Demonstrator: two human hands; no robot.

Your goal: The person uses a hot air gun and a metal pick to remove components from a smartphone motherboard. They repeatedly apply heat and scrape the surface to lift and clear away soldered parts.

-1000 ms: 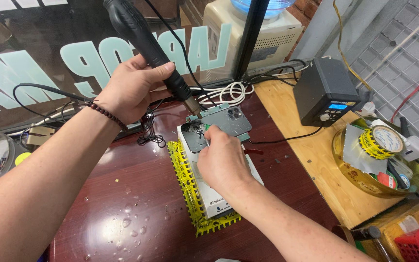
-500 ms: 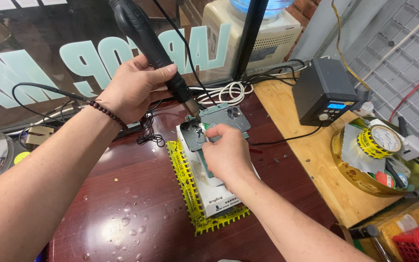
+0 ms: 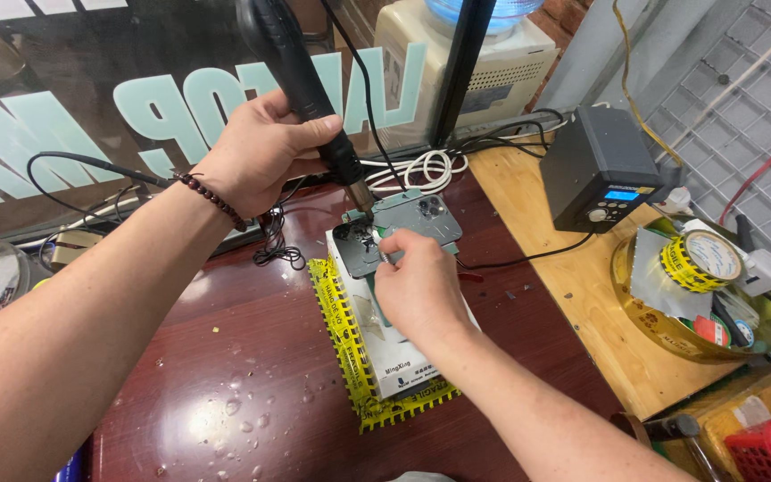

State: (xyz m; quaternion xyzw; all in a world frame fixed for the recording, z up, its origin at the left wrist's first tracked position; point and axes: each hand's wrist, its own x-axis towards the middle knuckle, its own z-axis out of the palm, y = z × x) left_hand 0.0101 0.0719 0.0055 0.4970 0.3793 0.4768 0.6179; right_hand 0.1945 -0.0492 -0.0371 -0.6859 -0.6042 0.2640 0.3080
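My left hand (image 3: 265, 153) grips the black handle of a hot-air tool (image 3: 296, 76), its metal nozzle pointing down at an opened grey phone (image 3: 412, 223). The phone lies face down on a white box (image 3: 394, 357) edged with yellow tape. My right hand (image 3: 417, 281) rests on the box beside the phone and pinches thin metal tweezers (image 3: 382, 248), their tips touching the phone's dark open part just under the nozzle.
A black station with a blue display (image 3: 601, 178) stands on a wooden board (image 3: 582, 303) at the right. A glass bowl (image 3: 644, 303) beside it holds a roll of yellow tape (image 3: 702, 261). Coiled white cable (image 3: 421, 170) lies behind the phone. Water drops dot the dark red table (image 3: 225, 402).
My right hand has slid toward the phone's open end and the tweezers now touch it. The hot-air tool has stayed nearly still above the phone.
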